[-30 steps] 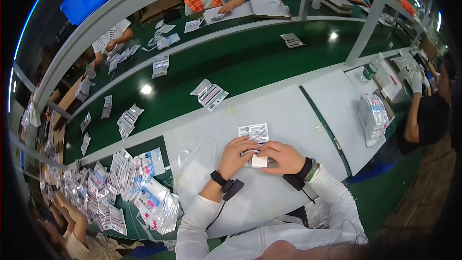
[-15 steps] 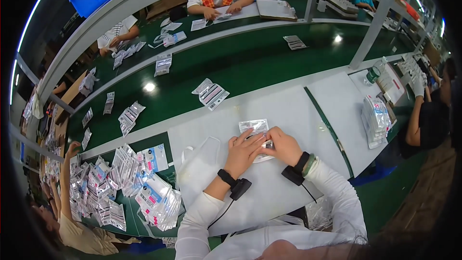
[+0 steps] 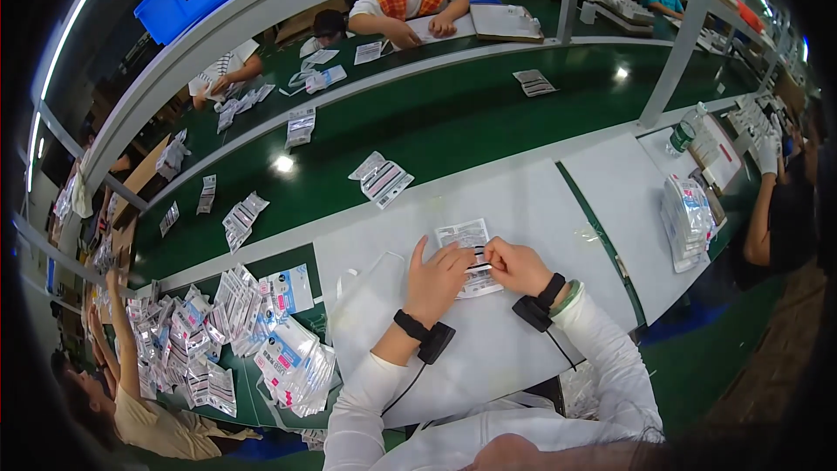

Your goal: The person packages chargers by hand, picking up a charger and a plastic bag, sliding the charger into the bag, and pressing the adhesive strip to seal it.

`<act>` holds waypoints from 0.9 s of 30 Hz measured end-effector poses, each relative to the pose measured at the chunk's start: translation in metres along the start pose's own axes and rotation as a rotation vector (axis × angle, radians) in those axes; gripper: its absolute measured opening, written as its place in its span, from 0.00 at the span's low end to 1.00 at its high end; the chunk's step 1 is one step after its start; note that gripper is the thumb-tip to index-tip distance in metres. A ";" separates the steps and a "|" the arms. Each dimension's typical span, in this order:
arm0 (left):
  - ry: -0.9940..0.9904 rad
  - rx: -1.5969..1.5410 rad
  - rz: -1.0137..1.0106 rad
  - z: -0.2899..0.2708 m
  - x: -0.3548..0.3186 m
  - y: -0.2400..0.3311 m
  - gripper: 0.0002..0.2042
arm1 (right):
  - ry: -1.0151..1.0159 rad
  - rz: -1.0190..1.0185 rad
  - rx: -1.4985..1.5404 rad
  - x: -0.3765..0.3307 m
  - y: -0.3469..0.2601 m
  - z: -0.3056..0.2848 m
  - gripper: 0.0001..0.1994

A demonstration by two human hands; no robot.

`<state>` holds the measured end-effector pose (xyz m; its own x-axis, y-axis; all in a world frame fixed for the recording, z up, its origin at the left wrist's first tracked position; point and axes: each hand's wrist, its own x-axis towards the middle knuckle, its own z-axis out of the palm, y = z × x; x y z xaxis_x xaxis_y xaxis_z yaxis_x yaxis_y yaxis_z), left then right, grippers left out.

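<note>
A small silvery plastic packet [image 3: 464,233] with printed panels lies on the white work surface before me, its middle partly covered by my hands. My left hand [image 3: 438,277] rests over its left side, fingers stretched out and one finger raised apart from the others. At the right edge of the packet, my right hand [image 3: 519,269] has its thumb and fingers pinched together on it. Both wrists wear black straps with small black boxes. To the left of my left hand lies a translucent white bag [image 3: 370,292].
Many silvery packets are heaped [image 3: 187,331] on the left. Single packets, such as one folded packet [image 3: 381,180], lie on the green belt [image 3: 445,126]. A stack of packets [image 3: 686,220] and a plastic bottle [image 3: 685,131] stand right. A metal frame [image 3: 689,44] crosses above; co-workers sit around.
My hands have drawn slightly apart, and more of the packet shows between and below them. The view has shifted slightly. Across the belt, a co-worker's hands have moved right.
</note>
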<state>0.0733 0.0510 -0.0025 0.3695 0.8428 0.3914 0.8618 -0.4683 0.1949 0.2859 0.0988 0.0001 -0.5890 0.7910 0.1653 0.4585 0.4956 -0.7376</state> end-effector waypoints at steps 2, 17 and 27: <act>0.024 0.025 -0.021 0.002 0.003 0.005 0.14 | 0.004 -0.034 0.001 0.000 0.000 0.000 0.11; 0.176 0.415 -0.169 0.007 0.031 0.029 0.06 | -0.029 -0.128 -0.116 -0.001 -0.002 0.005 0.13; 0.107 0.349 -0.225 0.021 0.031 0.021 0.07 | -0.011 -0.152 -0.109 -0.001 0.000 0.012 0.14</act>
<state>0.1103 0.0731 -0.0046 0.1361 0.8729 0.4686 0.9896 -0.1422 -0.0224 0.2780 0.0935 -0.0077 -0.6638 0.7005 0.2621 0.4329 0.6456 -0.6291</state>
